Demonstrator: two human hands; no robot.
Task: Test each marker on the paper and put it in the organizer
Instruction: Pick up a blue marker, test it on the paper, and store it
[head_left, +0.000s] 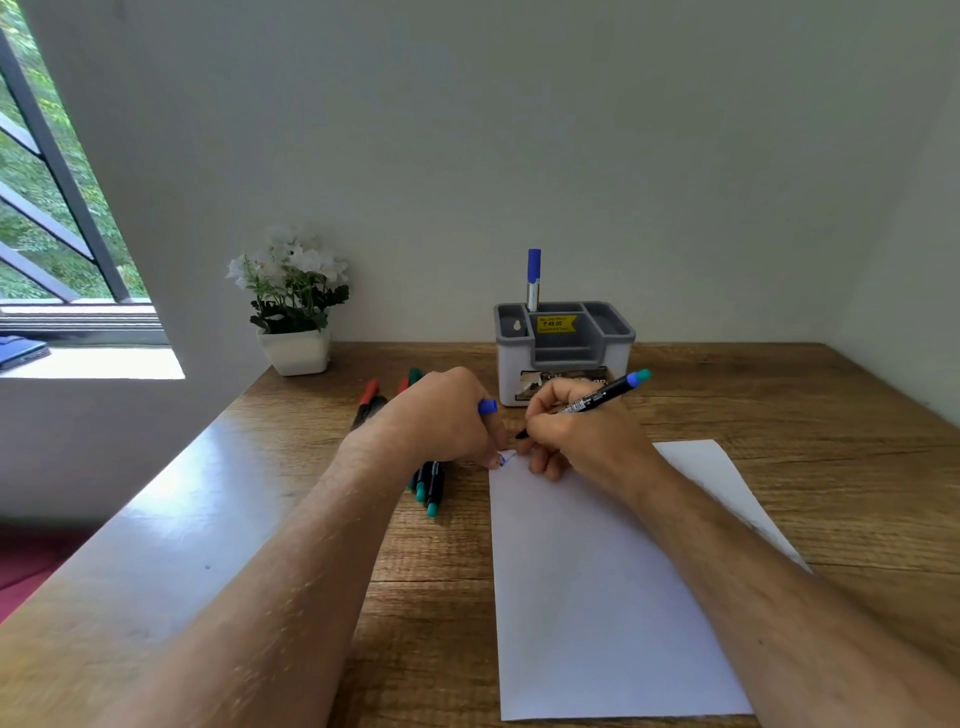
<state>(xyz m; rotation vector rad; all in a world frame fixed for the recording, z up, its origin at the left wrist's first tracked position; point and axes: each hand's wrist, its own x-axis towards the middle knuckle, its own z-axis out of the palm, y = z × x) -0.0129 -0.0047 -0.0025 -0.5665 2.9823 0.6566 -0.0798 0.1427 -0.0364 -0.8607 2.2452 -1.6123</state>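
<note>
While our right hand (571, 436) grips black marker (597, 399) at paper's (597, 582) far-left corner, our left hand (441, 415) holds, seemingly, blue cap (487, 406), fingertips on paper.

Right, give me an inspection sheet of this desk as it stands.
Surface: wooden desk, set against a plain wall.
Job's things: white paper with a small blue scribble at its far left corner; grey organizer holding one upright blue marker; loose markers with teal and red caps lying left of the paper.
Clutter: potted white flowers at the back left.
Hands: right hand grips a black marker, tip down at the paper; left hand holds a blue cap and rests at the paper's corner.
Cables: nothing seen.
Surroundings: barred window at left, greenery outside.
</note>
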